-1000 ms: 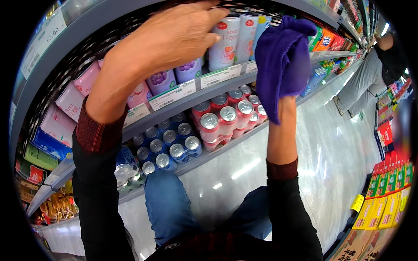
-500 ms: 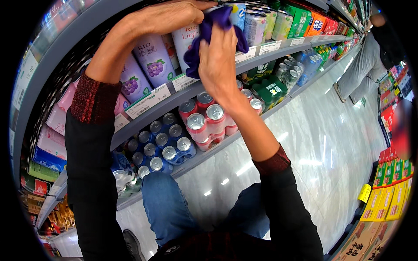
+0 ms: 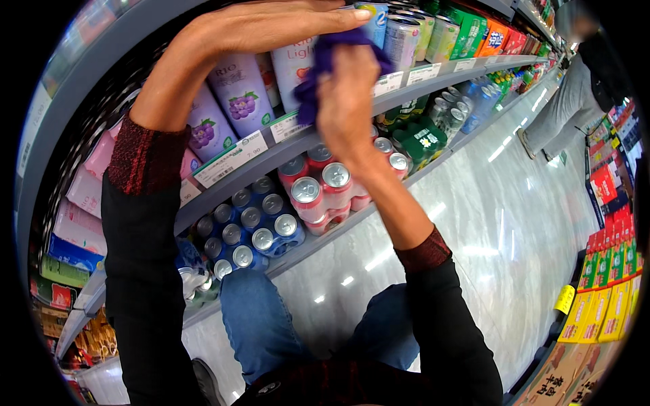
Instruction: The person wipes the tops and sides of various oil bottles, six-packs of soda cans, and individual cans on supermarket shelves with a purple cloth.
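Observation:
My right hand (image 3: 349,101), smeared by motion, grips a bunched purple cloth (image 3: 325,57) at the shelf's front edge. The cloth lies against a white can with pink print (image 3: 288,68) and covers part of it. Over the tops of the cans stretches my left hand (image 3: 284,27), its thumb and fingers extended and apart; its far fingertips run to the top of the picture. Lilac cans with grape pictures (image 3: 245,95) stand below my left wrist. Just beyond the cloth are a blue can (image 3: 376,27) and a pale patterned can (image 3: 402,44).
Price labels line the grey shelf edge (image 3: 264,145). On the lower shelf sit wrapped packs of pink cans (image 3: 325,193), blue cans (image 3: 252,227) and green cans (image 3: 423,142). A person in grey trousers (image 3: 565,101) stands at the far right. Yellow boxes (image 3: 596,314) are stacked across the aisle.
My left hand has moved a little right, its thumb and fingers now stretched out over the can tops. My right hand and the cloth have shifted slightly down along the white can.

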`<state>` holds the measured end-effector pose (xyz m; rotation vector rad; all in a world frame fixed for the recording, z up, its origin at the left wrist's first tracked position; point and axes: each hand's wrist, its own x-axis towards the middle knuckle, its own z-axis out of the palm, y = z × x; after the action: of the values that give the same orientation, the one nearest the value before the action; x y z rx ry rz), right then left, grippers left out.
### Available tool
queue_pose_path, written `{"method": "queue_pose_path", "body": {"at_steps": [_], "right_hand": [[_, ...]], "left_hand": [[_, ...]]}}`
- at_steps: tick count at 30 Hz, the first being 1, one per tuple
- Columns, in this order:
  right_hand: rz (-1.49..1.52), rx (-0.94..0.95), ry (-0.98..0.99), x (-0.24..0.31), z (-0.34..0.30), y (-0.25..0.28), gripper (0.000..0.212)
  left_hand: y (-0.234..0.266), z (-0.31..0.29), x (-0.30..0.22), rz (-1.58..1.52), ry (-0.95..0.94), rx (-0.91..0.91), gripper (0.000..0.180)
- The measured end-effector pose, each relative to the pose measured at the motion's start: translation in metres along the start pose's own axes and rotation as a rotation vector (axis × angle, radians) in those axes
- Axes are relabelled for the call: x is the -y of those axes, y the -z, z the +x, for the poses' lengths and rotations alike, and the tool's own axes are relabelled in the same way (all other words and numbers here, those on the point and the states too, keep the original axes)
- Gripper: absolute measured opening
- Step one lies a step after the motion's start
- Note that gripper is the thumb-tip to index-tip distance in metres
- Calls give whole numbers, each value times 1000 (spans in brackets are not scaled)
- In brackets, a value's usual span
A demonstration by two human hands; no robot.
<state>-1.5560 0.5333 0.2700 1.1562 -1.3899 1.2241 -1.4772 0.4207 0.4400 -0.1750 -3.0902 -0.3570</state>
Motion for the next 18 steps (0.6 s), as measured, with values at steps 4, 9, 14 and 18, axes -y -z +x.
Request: {"method": "queue_pose_path", "body": {"at_steps": [4, 9, 14, 18], "right_hand": [[40, 192, 173, 9, 2, 14, 50], [-26, 47, -76, -15, -4, 13, 46], [409, 254, 157, 35, 0, 26, 46], [944, 529, -378, 17, 24, 67, 31]], "left_hand": [[-2, -4, -4, 0, -54, -6, 71], [-3, -1, -6, 5, -63, -13, 69], [1, -6, -2, 28, -38, -19, 67], [-3, -2, -2, 57, -22, -43, 65]]}}
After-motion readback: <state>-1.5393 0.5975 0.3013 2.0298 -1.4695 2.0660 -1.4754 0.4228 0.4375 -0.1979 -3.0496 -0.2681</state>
